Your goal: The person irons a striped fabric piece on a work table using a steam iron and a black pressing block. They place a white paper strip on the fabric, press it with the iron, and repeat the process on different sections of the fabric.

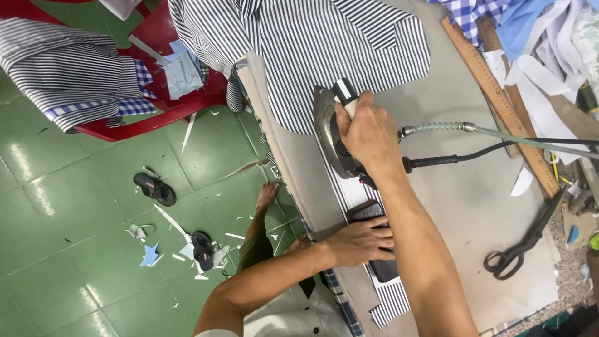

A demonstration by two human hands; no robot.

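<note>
Your right hand (368, 134) grips one iron (331, 134), fingers closed on its handle, mid-worktop on one striped shirt (312, 50). Your left hand (362, 240) lies flat, fingers spread, on the striped strip (390, 299) near the front edge. One pair of scissors (521, 246) lies at the right edge.

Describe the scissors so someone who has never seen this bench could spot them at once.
Start at the grey ironing table, where the right hand grips an iron on striped cloth. Go toward the table's right edge, past the iron's hoses, below the long wooden ruler. The scissors lie there alone: large, all dark metal, handles toward the person.
</note>
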